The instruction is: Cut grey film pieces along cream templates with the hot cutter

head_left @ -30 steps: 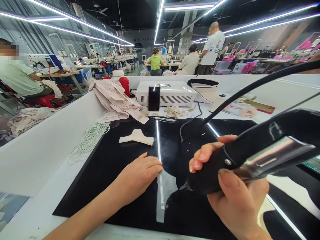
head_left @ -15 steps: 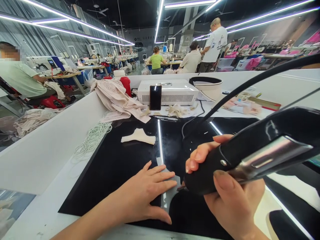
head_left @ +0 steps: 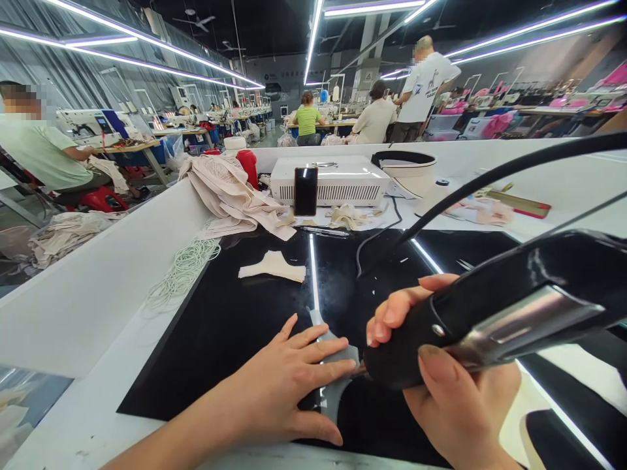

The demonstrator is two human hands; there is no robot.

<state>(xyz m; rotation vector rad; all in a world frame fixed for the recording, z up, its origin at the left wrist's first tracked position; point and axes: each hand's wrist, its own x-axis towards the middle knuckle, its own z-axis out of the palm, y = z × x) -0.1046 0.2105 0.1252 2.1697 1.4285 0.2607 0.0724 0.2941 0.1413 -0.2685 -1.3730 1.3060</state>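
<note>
My left hand (head_left: 294, 378) lies flat with its fingers spread, pressing a translucent grey piece of sheet (head_left: 334, 398) onto the glossy black mat (head_left: 196, 352). My right hand (head_left: 455, 398) is wrapped round a black corded hand tool (head_left: 529, 287) with a shiny metal strip along its side. The tool's small tip touches or nearly touches the sheet's right edge, close to my left fingertips. Farther up the mat rests a cream fabric piece (head_left: 273, 266). Another pale cut piece (head_left: 522, 411) lies partly hidden behind my right hand.
A phone (head_left: 305, 191) stands against a white vented box (head_left: 343, 179). Beige fabric (head_left: 230, 189) and a tangle of pale green cord (head_left: 183, 271) lie on the left. The tool's thick black cable (head_left: 490, 179) arches across the right side. Low white walls (head_left: 98, 294) border the table; co-workers sit and stand beyond.
The tool and my right hand have shifted slightly down, with the tool's rear end lower. My left hand still presses the sheet, its fingers slightly farther right.
</note>
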